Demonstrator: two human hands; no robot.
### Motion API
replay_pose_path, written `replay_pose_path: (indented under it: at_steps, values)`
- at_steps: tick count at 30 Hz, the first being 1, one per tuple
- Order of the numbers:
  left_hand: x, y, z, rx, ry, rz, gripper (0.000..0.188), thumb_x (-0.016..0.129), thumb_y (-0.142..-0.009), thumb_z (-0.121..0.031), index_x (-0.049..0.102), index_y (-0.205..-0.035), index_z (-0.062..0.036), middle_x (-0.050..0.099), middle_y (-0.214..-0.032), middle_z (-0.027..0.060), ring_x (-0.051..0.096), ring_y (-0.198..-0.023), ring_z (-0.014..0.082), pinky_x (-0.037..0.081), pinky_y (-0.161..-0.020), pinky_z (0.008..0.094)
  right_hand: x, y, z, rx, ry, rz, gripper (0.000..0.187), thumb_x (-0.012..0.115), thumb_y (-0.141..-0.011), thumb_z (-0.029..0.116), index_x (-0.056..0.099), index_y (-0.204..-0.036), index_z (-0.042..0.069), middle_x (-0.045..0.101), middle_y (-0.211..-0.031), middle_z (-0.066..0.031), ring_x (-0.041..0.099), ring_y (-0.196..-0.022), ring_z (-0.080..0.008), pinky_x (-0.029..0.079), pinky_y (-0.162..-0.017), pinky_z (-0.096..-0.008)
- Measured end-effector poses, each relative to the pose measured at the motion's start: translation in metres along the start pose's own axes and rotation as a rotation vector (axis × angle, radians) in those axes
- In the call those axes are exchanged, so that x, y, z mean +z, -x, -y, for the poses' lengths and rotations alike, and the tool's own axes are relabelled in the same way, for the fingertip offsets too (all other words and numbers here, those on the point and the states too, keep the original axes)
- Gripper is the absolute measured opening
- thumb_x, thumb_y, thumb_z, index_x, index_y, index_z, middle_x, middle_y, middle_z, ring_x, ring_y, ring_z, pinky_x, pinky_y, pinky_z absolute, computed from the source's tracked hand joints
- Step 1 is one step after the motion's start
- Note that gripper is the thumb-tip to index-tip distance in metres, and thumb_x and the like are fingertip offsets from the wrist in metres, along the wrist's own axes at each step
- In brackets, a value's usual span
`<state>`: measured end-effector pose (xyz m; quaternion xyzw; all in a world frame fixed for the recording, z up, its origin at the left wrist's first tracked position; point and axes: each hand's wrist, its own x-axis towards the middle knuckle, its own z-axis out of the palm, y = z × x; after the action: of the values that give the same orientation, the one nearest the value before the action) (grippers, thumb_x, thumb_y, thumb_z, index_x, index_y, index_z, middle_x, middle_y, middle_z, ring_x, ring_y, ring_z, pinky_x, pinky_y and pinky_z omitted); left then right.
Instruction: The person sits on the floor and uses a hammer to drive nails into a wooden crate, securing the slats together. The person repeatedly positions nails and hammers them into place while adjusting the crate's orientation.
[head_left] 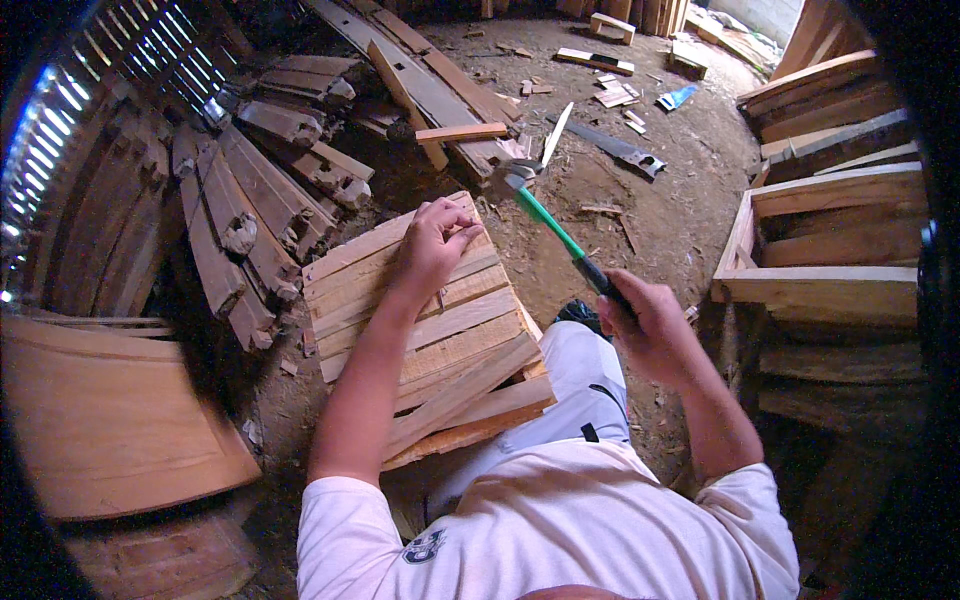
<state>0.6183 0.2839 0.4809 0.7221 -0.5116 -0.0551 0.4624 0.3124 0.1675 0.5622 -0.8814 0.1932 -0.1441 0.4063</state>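
Note:
My right hand (pixel 648 325) is wrapped round the black grip of a hammer (pixel 552 228) with a green shaft. The hammer's metal head is raised beyond the far right corner of a slatted wooden panel (pixel 470 325). Near that far edge, my left hand (pixel 437 240) rests on the slats, its thumb and fingers pinched together. Whatever they pinch, if anything, is too small to make out. The panel lies tilted in front of me, beside my leg. A slat (pixel 465 395) crosses its near end diagonally, with a gap beside it.
Stacked beams (pixel 240 205) lie at the left, behind a broad wooden board (pixel 110 410). Wooden frames (pixel 830 285) stand at the right. On the dirt floor are a handsaw (pixel 610 147), a blue object (pixel 678 97) and offcuts (pixel 616 95). A long plank (pixel 410 75) runs toward the back.

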Motion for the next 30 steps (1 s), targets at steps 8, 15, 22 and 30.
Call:
replay_pose_path:
  at_steps: [8,15,22,30]
  values:
    - [-0.002,-0.002,-0.008,0.065,-0.014,0.002,0.014,0.080,-0.084,-0.012,0.071,-0.085,-0.0025,0.072,-0.098,0.0075,0.060,-0.099,0.0254,0.050,-0.088,0.0373,-0.017,-0.028,0.028,-0.126,0.294,0.067,0.013,0.058,-0.099,0.011,0.055,-0.102,-0.001,0.059,-0.076,-0.0229,0.060,-0.074,-0.0481,0.045,-0.065,-0.0512]
    - [-0.003,0.000,-0.012,-0.036,-0.034,0.029,0.010,0.076,-0.089,-0.015,0.072,-0.092,-0.0060,0.075,-0.106,0.0026,0.057,-0.101,0.0251,0.049,-0.092,0.0385,-0.007,-0.036,0.033,-0.101,0.307,-0.006,0.011,0.058,-0.099,0.010,0.054,-0.101,0.000,0.060,-0.079,-0.0249,0.059,-0.074,-0.0486,0.042,-0.064,-0.0540]
    - [0.000,0.001,0.002,-0.002,-0.044,0.019,0.013,0.078,-0.088,-0.017,0.073,-0.092,-0.0055,0.071,-0.098,0.0060,0.056,-0.101,0.0242,0.050,-0.090,0.0379,-0.003,-0.035,0.037,-0.112,0.286,-0.027,0.011,0.059,-0.098,0.009,0.055,-0.100,0.000,0.059,-0.076,-0.0243,0.059,-0.072,-0.0487,0.043,-0.063,-0.0524]
    - [0.001,0.001,-0.003,-0.014,-0.015,-0.012,0.013,0.081,-0.084,-0.017,0.075,-0.084,-0.0049,0.078,-0.103,0.0025,0.059,-0.100,0.0252,0.052,-0.090,0.0376,-0.005,-0.026,0.038,0.011,0.308,0.017,0.011,0.060,-0.098,0.008,0.056,-0.103,-0.001,0.059,-0.077,-0.0231,0.059,-0.074,-0.0475,0.045,-0.064,-0.0502]
